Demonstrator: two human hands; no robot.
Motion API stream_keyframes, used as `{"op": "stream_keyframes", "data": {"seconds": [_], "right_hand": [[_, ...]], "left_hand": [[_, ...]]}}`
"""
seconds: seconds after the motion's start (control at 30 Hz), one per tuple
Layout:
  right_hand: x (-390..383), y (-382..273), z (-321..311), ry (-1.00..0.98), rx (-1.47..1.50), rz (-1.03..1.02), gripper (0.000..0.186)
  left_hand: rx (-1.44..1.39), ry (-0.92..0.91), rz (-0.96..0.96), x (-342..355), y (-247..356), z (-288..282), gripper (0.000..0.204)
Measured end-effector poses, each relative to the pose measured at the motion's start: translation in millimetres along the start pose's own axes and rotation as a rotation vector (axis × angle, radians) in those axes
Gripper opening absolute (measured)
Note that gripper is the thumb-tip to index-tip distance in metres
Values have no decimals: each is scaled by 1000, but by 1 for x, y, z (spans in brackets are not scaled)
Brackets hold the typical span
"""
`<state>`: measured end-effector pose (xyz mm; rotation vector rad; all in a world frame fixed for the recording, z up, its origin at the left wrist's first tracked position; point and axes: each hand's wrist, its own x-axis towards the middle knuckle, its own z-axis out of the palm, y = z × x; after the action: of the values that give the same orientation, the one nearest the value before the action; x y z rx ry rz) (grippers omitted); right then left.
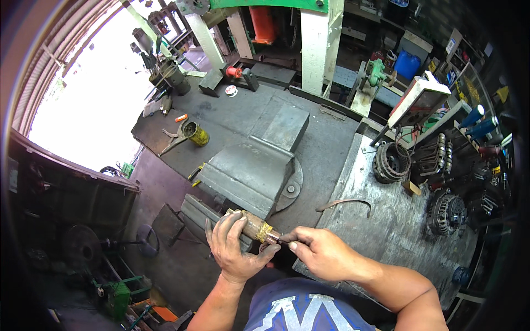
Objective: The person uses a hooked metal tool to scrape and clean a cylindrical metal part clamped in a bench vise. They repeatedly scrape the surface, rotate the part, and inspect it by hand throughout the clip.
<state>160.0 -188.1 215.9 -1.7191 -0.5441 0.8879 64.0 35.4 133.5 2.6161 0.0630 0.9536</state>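
A motor armature [253,225], brownish with a yellow band and a copper-coloured end, lies slanted at the jaws of a big grey bench vise [248,171]. Whether the jaws grip it is hidden. My left hand [234,245] wraps round its near side, fingers over the body and thumb by the copper end. At that same end, my right hand [326,251] pinches a thin dark piece between thumb and forefinger. The fingers cover most of this piece, so its kind cannot be made out.
Behind the vise, the workbench [326,140] carries a yellow-stained can [196,134] and a white spool [231,91]. On the right-hand bench [353,237] lie a curved metal strip [345,203], a round stator housing [391,163] and an alternator [447,214]. Green-and-white posts [314,49] rise at the back.
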Motion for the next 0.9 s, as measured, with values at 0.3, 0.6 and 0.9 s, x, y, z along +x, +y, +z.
{"op": "stream_keyframes", "data": {"seconds": [0.3,0.6,0.9], "right_hand": [[-10,5,10,60,-158,-17,20],[-11,4,16,75,-334,-147,17],[-6,-3,5,28,-34,63,20]], "left_hand": [[-19,0,11,0,0,-1,89],[-32,-6,9,-1,-2,-1,90],[-42,-4,19,-1,-3,0,92]]}}
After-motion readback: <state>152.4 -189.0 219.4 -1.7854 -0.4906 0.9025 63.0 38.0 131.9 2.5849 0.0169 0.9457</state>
